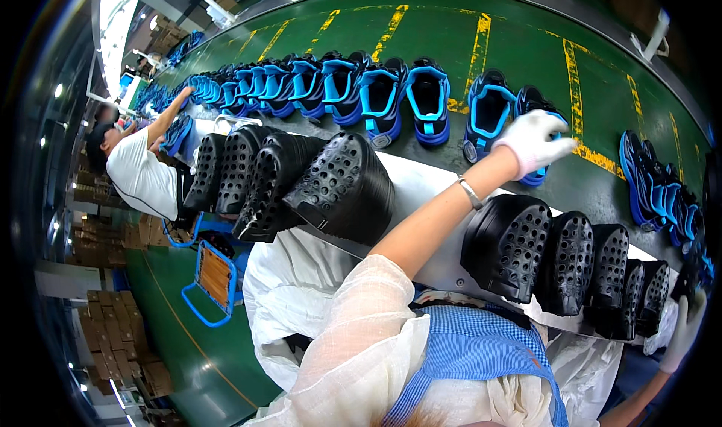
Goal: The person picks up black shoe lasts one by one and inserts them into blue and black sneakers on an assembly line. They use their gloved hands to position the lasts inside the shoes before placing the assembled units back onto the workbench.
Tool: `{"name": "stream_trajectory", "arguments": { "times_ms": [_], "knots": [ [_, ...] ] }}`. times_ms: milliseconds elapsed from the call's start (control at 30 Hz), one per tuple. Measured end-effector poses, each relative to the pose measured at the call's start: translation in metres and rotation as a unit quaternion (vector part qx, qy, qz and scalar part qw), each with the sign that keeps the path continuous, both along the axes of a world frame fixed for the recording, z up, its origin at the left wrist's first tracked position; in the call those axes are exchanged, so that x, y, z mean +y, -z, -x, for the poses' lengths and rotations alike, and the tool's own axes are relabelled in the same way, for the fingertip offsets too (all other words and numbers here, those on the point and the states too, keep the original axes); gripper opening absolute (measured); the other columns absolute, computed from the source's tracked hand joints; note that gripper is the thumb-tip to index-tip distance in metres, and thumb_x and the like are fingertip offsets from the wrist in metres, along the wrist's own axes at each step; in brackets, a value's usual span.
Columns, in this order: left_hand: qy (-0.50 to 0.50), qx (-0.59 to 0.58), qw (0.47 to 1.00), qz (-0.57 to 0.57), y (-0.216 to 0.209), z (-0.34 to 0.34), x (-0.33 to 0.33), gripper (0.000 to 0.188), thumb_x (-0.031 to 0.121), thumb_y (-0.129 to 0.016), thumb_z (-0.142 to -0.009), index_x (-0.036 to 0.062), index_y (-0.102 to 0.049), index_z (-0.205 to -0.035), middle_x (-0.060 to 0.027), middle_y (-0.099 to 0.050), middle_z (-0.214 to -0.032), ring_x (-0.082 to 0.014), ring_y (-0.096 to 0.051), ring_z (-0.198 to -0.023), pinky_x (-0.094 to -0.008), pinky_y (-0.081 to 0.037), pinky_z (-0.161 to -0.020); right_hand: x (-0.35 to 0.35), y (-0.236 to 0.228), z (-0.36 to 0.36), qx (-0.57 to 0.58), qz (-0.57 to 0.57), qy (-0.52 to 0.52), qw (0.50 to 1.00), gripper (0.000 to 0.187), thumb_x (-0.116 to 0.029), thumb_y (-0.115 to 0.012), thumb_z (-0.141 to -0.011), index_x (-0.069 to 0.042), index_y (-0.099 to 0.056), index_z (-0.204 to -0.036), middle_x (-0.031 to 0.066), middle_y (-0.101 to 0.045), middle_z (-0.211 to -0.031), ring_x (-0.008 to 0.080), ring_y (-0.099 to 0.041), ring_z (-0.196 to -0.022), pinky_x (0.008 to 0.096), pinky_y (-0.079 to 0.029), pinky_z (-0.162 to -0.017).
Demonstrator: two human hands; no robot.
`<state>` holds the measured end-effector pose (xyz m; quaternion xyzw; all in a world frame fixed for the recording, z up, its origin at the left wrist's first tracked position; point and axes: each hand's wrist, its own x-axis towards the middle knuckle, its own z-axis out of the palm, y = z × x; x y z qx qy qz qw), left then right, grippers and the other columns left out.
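Observation:
My left hand [534,142], in a white glove, reaches across the white bench to a black and blue sports shoe [532,105]. Its fingers are spread over the shoe's opening and hide part of it; whether they press on it I cannot tell. Just left of it sits another such shoe [490,111], its blue lining showing. At the far right rim is my right hand [683,331], also gloved, beside dark shoes. Its fingers are too distorted there to make out. Between my arms and the shoes stand black, shoe-shaped blocks with round holes [519,246].
More perforated black blocks [342,186] stand left of my arm on the white bench [421,190]. A long row of blue-black shoes [380,100] runs along the green line marked with yellow [481,43]. At left sit a co-worker [143,167] and a blue-framed chair [214,276]. Cartons [113,329] are stacked behind.

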<state>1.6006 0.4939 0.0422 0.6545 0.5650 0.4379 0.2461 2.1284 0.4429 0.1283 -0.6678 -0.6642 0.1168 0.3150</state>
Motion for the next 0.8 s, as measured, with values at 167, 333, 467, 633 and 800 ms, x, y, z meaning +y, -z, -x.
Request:
{"name": "stream_trajectory", "arguments": {
  "times_ms": [167,333,467,633,800],
  "knots": [
    [0.236,-0.266,0.922,0.153,-0.043,-0.033,-0.009,0.078,0.05,-0.065,-0.08,0.0002,-0.04,-0.134,-0.0181,-0.06,-0.112,-0.023,-0.059,-0.102,-0.0316,-0.05,-0.083,0.026,-0.004,0.185,0.117,0.021,-0.246,0.962,0.046,0.007,-0.057,-0.074,0.002,-0.048,-0.119,0.0079,-0.051,-0.11,0.017,-0.051,-0.107,0.0279,-0.037,-0.097],
    [0.222,-0.477,0.829,0.188,-0.037,-0.018,-0.028,0.051,0.046,-0.066,-0.083,0.0045,-0.054,-0.111,-0.0044,-0.06,-0.094,-0.0127,-0.058,-0.086,-0.0268,-0.049,-0.07,0.027,-0.019,0.302,-0.003,-0.016,-0.366,0.93,0.042,-0.001,-0.063,-0.066,0.001,-0.053,-0.106,0.0074,-0.055,-0.096,0.0168,-0.056,-0.089,0.0282,-0.044,-0.083],
    [0.144,-0.452,0.87,0.135,-0.018,0.002,-0.024,0.039,0.038,-0.065,-0.086,0.0048,-0.058,-0.104,-0.0035,-0.061,-0.092,-0.0119,-0.058,-0.085,-0.0272,-0.048,-0.073,0.041,-0.014,0.337,-0.043,0.051,-0.363,0.93,0.033,-0.018,-0.066,-0.073,0.002,-0.058,-0.097,0.0142,-0.06,-0.083,0.0225,-0.061,-0.076,0.0317,-0.048,-0.071],
    [0.169,-0.571,0.791,0.139,0.022,0.008,-0.014,0.043,0.029,-0.065,-0.088,0.0027,-0.047,-0.116,-0.0105,-0.058,-0.11,-0.0227,-0.06,-0.098,-0.0385,-0.053,-0.084,0.057,0.0,0.347,-0.147,0.052,-0.398,0.904,0.034,-0.034,-0.063,-0.076,-0.001,-0.059,-0.079,0.0175,-0.059,-0.071,0.0344,-0.06,-0.068,0.041,-0.048,-0.064],
    [0.143,-0.56,0.783,0.228,0.019,0.005,-0.013,0.048,0.035,-0.063,-0.088,0.001,-0.049,-0.118,-0.013,-0.058,-0.109,-0.0249,-0.062,-0.096,-0.0419,-0.054,-0.079,0.075,0.017,0.341,-0.127,0.07,-0.387,0.91,0.033,-0.035,-0.061,-0.076,-0.002,-0.058,-0.074,0.0172,-0.058,-0.07,0.0348,-0.059,-0.066,0.0412,-0.048,-0.061]
  ]
}}
